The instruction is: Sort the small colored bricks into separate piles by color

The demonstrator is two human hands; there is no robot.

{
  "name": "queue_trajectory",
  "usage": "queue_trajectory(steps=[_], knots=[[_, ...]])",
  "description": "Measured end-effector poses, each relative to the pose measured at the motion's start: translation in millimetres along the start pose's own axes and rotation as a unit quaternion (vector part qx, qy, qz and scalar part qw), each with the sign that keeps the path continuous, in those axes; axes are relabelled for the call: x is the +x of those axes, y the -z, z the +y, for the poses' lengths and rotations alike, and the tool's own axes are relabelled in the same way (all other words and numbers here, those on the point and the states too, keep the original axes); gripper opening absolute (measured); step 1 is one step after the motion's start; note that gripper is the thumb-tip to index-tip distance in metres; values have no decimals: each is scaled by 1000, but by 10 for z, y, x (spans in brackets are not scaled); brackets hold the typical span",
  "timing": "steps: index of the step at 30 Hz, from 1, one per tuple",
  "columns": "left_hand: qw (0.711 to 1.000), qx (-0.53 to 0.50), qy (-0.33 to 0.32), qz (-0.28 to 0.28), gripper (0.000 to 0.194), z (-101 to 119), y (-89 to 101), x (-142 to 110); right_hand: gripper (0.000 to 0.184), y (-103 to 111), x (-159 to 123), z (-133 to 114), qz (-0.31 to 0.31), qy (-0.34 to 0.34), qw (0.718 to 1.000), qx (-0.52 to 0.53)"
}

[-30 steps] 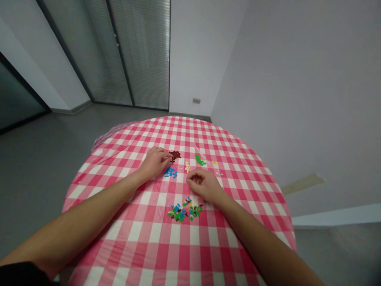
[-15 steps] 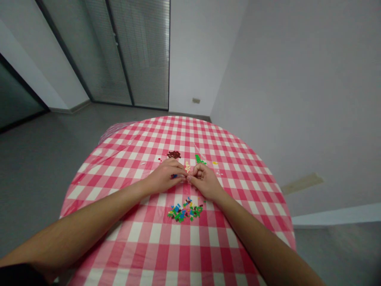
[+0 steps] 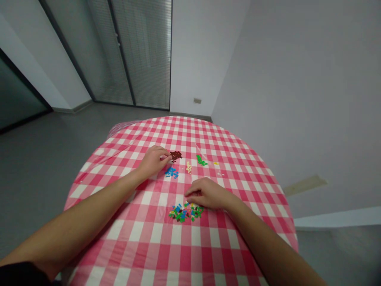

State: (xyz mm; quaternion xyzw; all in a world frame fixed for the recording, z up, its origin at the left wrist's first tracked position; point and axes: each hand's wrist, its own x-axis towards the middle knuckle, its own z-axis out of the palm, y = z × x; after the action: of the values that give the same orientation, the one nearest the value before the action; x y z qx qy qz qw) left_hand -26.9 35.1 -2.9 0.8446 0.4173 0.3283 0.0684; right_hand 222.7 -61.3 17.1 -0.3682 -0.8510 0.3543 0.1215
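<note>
My left hand (image 3: 154, 160) reaches to the left edge of a pile of small dark brown pieces (image 3: 176, 155). Its thumb and fingertips come close together there, and whatever they pinch is too small to make out. Just below that hand lies a group of small blue pieces (image 3: 172, 172). My right hand (image 3: 206, 193) hovers at the top edge of a mixed heap of small pieces (image 3: 181, 213), mostly green and blue with some yellow and brown. A gap shows between its thumb and fingers, and I see nothing held in it.
Small cream pieces (image 3: 189, 167) lie mid-table, with green pieces (image 3: 201, 160) and a few yellow pieces (image 3: 216, 163) to their right. Several pale pieces (image 3: 220, 173) lie nearby. A red-and-white checked cloth (image 3: 166, 254) covers the round table. A wall rises beyond its right side.
My hands were together at the middle of the table and have parted. The left went up and left to the brown pile, uncovering the blue pieces; the right came down to the mixed heap.
</note>
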Motion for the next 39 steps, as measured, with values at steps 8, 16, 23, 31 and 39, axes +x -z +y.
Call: queue_trajectory(steps=[8, 16, 23, 31, 39], knots=[[995, 44, 88, -19, 21, -198, -77, 38, 16, -42, -5, -31, -9, 30, 998, -53], [991, 80, 88, -61, 24, -251, -144, 41, 14, -45, 51, -49, 131, -32, 985, -104], [984, 130, 94, -77, 28, -170, -83, 48, 12, -3, 101, 100, 188, -111, 961, -171], [986, 152, 54, -40, 29, -167, -98, 21, 16, 66, 48, 98, 149, -64, 977, -137], [998, 63, -5, -20, 19, 18, -91, -17, 13, 7, 102, 136, 157, -64, 974, -150]])
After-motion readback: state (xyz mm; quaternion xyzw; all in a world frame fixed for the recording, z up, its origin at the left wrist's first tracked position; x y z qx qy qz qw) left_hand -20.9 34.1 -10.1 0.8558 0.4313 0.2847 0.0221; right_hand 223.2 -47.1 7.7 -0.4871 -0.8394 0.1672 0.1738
